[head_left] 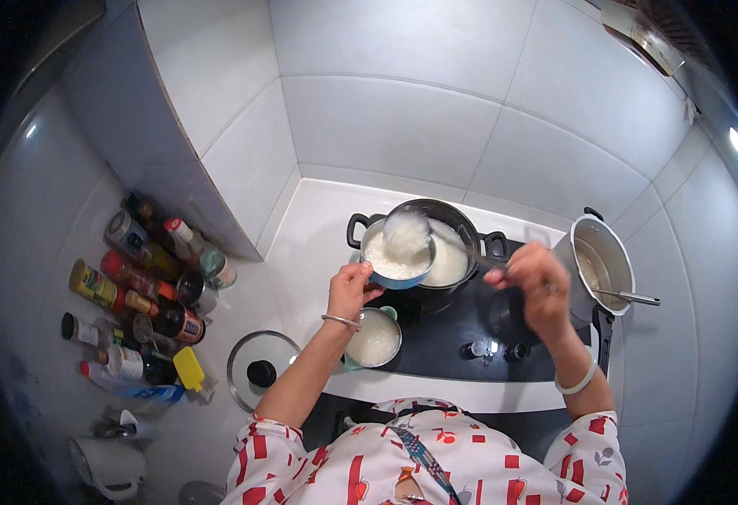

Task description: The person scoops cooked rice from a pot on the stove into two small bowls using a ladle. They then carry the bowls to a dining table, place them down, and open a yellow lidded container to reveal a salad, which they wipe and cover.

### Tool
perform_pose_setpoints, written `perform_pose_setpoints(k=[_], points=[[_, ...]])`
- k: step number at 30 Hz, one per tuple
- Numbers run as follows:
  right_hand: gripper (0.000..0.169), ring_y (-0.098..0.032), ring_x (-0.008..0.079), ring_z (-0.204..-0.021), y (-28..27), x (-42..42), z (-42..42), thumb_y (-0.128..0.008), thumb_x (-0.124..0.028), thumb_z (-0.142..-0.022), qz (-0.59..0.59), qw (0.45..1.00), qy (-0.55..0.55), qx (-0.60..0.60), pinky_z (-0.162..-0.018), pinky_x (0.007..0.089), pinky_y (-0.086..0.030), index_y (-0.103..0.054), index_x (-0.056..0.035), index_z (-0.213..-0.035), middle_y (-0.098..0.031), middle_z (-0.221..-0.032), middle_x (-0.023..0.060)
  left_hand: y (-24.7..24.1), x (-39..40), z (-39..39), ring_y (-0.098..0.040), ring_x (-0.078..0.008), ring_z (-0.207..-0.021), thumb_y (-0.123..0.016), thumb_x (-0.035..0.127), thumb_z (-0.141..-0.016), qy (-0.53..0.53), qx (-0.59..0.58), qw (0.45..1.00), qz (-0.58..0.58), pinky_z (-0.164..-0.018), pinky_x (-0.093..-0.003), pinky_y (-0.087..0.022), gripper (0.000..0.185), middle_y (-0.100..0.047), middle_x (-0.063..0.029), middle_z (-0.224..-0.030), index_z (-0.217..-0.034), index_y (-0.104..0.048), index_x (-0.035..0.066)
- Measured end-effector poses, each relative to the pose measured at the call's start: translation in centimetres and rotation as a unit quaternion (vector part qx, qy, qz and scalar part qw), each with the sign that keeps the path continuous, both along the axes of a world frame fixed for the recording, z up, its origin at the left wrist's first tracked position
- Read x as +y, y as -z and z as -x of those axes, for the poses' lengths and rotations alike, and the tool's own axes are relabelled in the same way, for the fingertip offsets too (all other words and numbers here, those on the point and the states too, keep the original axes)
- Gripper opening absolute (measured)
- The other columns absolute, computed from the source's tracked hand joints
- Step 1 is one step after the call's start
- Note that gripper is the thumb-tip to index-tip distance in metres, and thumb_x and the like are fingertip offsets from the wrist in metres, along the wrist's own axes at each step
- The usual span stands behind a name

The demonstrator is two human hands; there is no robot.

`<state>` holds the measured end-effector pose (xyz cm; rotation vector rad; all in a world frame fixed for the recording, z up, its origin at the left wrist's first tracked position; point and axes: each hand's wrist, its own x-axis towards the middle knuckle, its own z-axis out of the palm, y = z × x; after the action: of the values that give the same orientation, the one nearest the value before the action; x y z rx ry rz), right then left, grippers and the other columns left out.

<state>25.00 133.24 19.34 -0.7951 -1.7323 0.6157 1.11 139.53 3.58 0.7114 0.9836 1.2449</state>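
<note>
My left hand (351, 290) holds a blue-sided bowl (400, 281) of white rice porridge by its rim, over the left part of a black two-handled pot (433, 206) with more porridge inside. My right hand (536, 281), slightly blurred, grips the handle of a ladle (406, 237). The ladle's blurred head, covered in white porridge, is over the bowl. Nearer to me, a green-handled bowl (374, 338) of porridge stands at the left edge of the black cooktop (470, 322).
A tall metal pot (602, 262) with a utensil in it stands at the right. A glass lid (261, 372) lies left of my left forearm. Several bottles and jars, one a dark sauce bottle (179, 320), crowd the left counter. A tiled wall (394, 126) rises behind the cooktop.
</note>
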Motion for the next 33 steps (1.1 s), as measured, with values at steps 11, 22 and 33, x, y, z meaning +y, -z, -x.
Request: perform_pose_setpoints(k=[11,22,33], points=[[0.024,-0.062,0.0246,-0.067,0.6,-0.2,-2.0,-0.04,-0.021,-0.09,0.181,0.886,0.13,0.406,-0.053,0.0267,-0.053,-0.045,-0.0009,-0.077,-0.05,-0.071,0.0099,0.2,-1.3,0.8,-0.055,-0.0148,-0.076,-0.055,0.025,-0.082,0.017,-0.037,0.999,-0.011,-0.068,-0.0292,-0.052,0.028,-0.054,-0.007,-0.086,-0.097,-0.05,0.001],[0.023,-0.061,0.0271,-0.071,12.7,2.4,-3.9,-0.045,-0.023,-0.088,0.263,0.862,0.176,0.395,-0.059,0.0288,-0.052,-0.042,-0.0008,-0.081,-0.052,-0.078,0.0131,0.8,-5.8,6.8,-0.057,-0.0139,-0.075,-0.047,0.019,-0.086,-0.047,-0.01,0.998,-0.049,-0.067,-0.0328,-0.053,0.023,-0.057,-0.0047,-0.085,-0.101,-0.052,0.004],[0.028,-0.06,0.019,-0.071,20.9,-4.4,0.6,-0.053,-0.01,-0.082,0.506,0.791,0.136,0.316,-0.058,0.0282,-0.052,-0.044,-0.0039,-0.108,-0.054,-0.082,0.008,1.7,-15.3,14.1,-0.055,-0.0155,-0.086,-0.048,0.017,-0.084,-0.164,-0.005,0.986,-0.039,-0.07,-0.0311,-0.053,0.018,-0.045,-0.0038,-0.102,-0.085,-0.056,0.001]])
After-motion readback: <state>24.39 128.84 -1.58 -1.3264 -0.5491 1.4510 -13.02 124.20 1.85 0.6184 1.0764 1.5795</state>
